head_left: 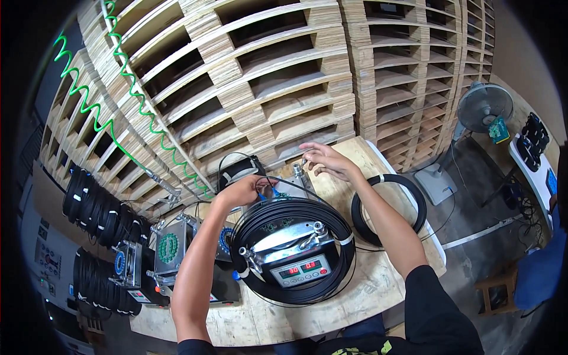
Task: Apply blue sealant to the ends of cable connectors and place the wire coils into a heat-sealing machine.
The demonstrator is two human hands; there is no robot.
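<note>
Two hands work at the far edge of a black cable coil (294, 260) wound on a winding machine (296, 251). Left hand (245, 190) pinches blue connectors (269, 193); right hand (324, 160) grips a metal post (303, 161) just beyond the coil.

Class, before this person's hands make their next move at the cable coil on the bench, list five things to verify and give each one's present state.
1. Left hand on the cable end at the coil's far edge: ok, fingers pinch something small and blue.
2. Right hand at the metal post: ok, fingertips touch its top.
3. Black cable coil seated around the winding fixture: ok.
4. White ties on the coil: cannot tell how many.
5. Second coil apart from the work: ok, it lies to the right on the wooden bench.
</note>
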